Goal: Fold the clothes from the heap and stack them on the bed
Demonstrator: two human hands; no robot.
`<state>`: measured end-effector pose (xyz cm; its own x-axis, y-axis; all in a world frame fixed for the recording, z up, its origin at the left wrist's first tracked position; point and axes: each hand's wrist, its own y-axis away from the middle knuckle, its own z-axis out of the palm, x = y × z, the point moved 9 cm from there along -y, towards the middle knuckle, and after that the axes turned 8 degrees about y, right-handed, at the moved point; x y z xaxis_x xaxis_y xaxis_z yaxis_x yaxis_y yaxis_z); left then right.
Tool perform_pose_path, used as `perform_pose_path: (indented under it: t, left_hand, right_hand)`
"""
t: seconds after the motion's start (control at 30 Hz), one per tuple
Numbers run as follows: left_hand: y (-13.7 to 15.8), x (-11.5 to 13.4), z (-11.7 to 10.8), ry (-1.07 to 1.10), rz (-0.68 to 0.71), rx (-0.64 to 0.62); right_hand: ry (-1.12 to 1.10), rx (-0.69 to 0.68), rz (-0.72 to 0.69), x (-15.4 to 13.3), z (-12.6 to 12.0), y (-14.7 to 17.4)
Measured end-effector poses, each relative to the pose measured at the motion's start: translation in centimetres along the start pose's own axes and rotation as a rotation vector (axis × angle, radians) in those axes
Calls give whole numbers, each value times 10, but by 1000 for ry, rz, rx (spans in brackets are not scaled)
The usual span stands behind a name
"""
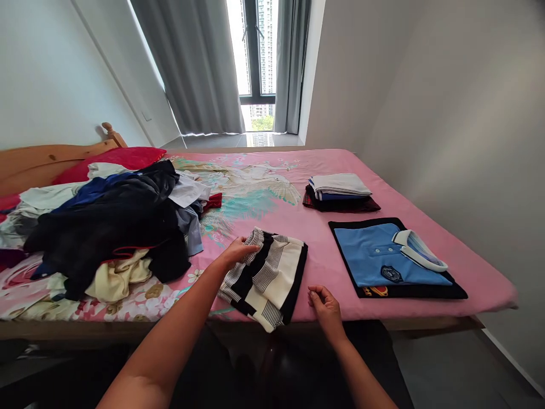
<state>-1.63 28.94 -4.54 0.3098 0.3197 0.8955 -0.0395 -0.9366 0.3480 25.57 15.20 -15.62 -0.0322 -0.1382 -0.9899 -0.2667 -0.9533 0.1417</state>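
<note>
A cream and black garment [279, 267] with striped blocks and a black edge lies partly folded near the front of the bed. It looks like a knitted piece, but I cannot tell its exact kind. At its upper left side, my left hand [239, 253] is closed on the fabric. My right hand [327, 309] hovers just right of the garment's lower right edge, apart from it. Its fingers are loosely curled, thumb near the index finger, with nothing held.
A large heap of loose clothes [114, 216] covers the bed's left side. On the right lie a folded light blue polo shirt [370, 255] atop a black garment and, behind it, a small folded stack [340, 184]. The pink bedsheet [315, 238] ends at the bed's front edge.
</note>
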Motion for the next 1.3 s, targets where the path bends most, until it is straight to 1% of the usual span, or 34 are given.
perform_pose_path:
  t: [0.1, 0.17, 0.2, 0.27, 0.37, 0.4, 0.43, 0.47, 0.53, 0.6, 0.63, 0.67, 0.7, 0.73, 0.77, 0.8, 0.87, 0.93, 0.97, 1.03, 1.07, 1.1, 1.13, 1.17, 1.2, 1.23, 1.27, 1.3]
  left_hand:
    - [7, 23, 20, 128, 117, -142]
    - [8, 21, 23, 86, 155, -155]
    - [6, 13, 20, 26, 150, -128]
    - [2, -9, 10, -110, 117, -33]
    - [0, -32, -7, -201, 120, 106]
    - [2, -33, -11, -226, 149, 157]
    - [4, -29, -14, -258, 211, 206]
    - [9, -20, -14, -298, 307, 245]
    - [20, 7, -4, -396, 560, 259]
    - [29, 30, 18, -502, 794, 171]
    - [29, 35, 31, -555, 859, 103]
    - [27, 37, 43, -616, 891, 37]
    - [20, 34, 54, -689, 888, -17]
    - [12, 29, 63, -761, 857, -53]
    - [2, 21, 69, -821, 811, -72]
    - [-9, 12, 73, -865, 758, -77]
    - [-26, -5, 77, -912, 662, -76]
    - [-37, -18, 79, -937, 611, -84]
    - [-40, -23, 80, -951, 597, -91]
    - [-42, -26, 80, -968, 596, -100]
    - [-42, -26, 80, -971, 601, -101]
    - [-41, -26, 79, -971, 604, -101]
    - [-41, -25, 79, -969, 605, -101]
    - [-40, -24, 78, -964, 605, -102]
    - [-39, -24, 77, -957, 602, -102]
    - [-38, -23, 77, -948, 597, -104]
    - [-38, -23, 76, -938, 593, -106]
    - [-38, -23, 76, -930, 587, -109]
  right_hand:
    - [-2, 0, 7, 1, 0, -1]
    - [3, 6, 14, 2, 0, -1]
    - [7, 7, 17, 2, 0, -1]
    - [4, 5, 20, 4, 0, -1]
    - [-20, -8, 28, 3, 0, -3]
    - [-21, 0, 36, 1, 0, -4]
    - [-9, 13, 35, -5, 0, -5]
    - [22, 32, 17, -14, 1, -5]
    - [130, 76, -83, -44, 9, -6]
    - [279, 90, -283, -84, 29, -1]
    - [362, 81, -400, -101, 43, 4]
    - [454, 59, -508, -113, 60, 11]
    - [559, 28, -593, -118, 77, 18]
    - [674, -10, -642, -115, 94, 25]
    - [790, -64, -657, -104, 108, 32]
    - [899, -130, -647, -88, 120, 38]
    - [1059, -259, -609, -54, 133, 52]
    - [1111, -356, -601, -33, 133, 66]
    - [1096, -379, -603, -29, 130, 72]
    - [984, -342, -588, -35, 116, 74]
    - [893, -275, -564, -42, 105, 70]
    - [785, -177, -516, -48, 89, 63]
    - [659, -63, -433, -50, 71, 54]
    - [519, 39, -319, -47, 53, 43]
    - [371, 107, -182, -39, 39, 34]
    - [224, 129, -35, -27, 30, 25]
    - [88, 105, 108, -14, 29, 18]
    - [-21, 45, 240, -4, 33, 13]
